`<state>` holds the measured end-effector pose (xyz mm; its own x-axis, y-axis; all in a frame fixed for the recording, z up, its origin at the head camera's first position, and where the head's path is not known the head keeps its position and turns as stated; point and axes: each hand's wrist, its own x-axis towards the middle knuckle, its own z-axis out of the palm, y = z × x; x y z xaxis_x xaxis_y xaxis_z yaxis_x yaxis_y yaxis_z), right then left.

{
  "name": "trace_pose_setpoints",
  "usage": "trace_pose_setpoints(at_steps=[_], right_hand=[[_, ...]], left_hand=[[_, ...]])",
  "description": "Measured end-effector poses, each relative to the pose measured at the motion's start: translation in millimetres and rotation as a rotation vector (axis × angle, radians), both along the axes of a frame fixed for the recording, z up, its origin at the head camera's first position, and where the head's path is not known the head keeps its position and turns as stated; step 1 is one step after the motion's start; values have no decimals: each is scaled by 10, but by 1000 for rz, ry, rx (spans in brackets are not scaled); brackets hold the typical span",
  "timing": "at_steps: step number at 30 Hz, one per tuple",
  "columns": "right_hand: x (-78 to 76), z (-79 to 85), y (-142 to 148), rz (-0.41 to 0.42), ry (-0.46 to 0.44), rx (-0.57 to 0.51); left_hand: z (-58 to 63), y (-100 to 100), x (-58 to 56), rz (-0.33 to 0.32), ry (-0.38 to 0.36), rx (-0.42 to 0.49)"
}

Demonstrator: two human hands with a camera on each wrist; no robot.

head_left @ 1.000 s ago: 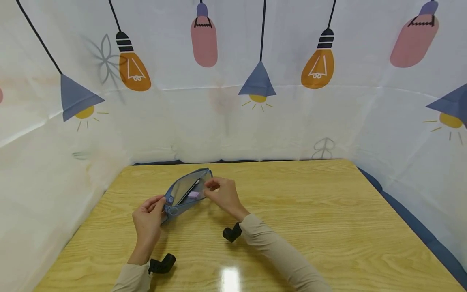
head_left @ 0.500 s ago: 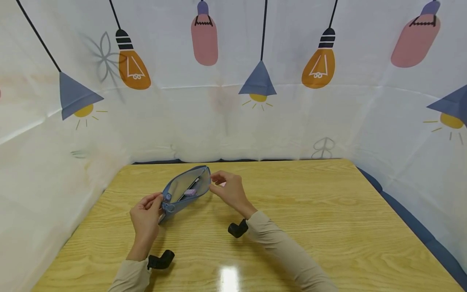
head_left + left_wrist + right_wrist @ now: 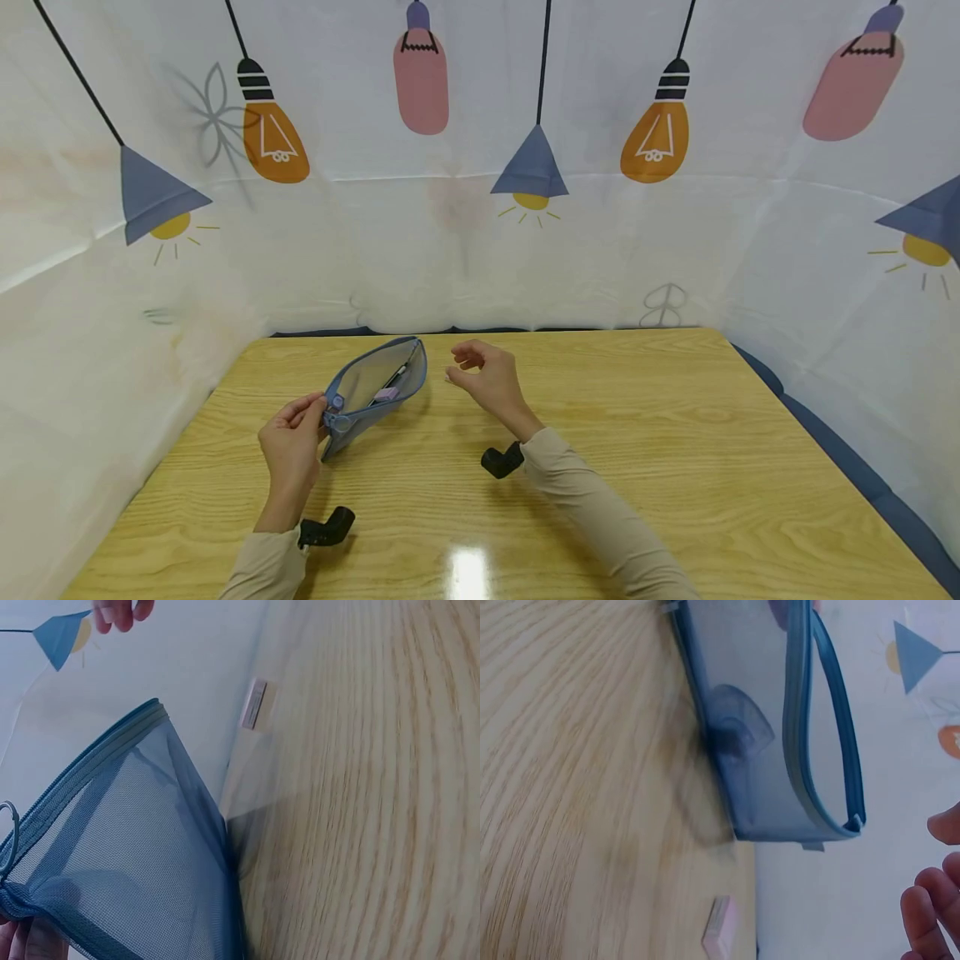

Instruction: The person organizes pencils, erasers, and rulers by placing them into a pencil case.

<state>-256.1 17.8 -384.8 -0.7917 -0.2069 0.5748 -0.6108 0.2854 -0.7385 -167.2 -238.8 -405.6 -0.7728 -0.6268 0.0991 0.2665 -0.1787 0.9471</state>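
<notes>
In the head view my left hand [image 3: 291, 442] pinches the near left corner of a blue mesh zip pouch [image 3: 367, 425], whose mouth gapes. Inside lie a dark slender pencil or pen [image 3: 400, 375], a small lilac block like an eraser [image 3: 386, 394] and a rounded bluish item [image 3: 337, 403]. Through the mesh the right wrist view shows a fan-shaped object [image 3: 739, 720], its kind unclear. My right hand [image 3: 491, 383] hovers right of the pouch, thumb and fingers apart, holding nothing. A small pink block [image 3: 718, 928] lies on the table beyond the pouch, almost hidden in the head view.
The wood-grain table [image 3: 637, 467] stretches to the right of both hands. Behind it hangs a pale cloth [image 3: 585, 258] printed with lamps and bulbs. Black angled wrist pieces [image 3: 327, 527] stick out from the sleeves.
My right hand has left the pouch's right end and moved right and slightly away. The left hand has shifted a little left with the pouch, whose mouth shows wider.
</notes>
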Motion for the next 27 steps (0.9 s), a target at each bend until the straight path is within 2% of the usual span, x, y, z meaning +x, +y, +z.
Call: trace_pose_setpoints(at_steps=[11,27], right_hand=[[-91,-93,93,-36,-43,19],[-161,-251,134,-65,-180,71]], left_hand=[[17,-16,-14,-13,1,41],[33,-34,4,-21,-14,35]])
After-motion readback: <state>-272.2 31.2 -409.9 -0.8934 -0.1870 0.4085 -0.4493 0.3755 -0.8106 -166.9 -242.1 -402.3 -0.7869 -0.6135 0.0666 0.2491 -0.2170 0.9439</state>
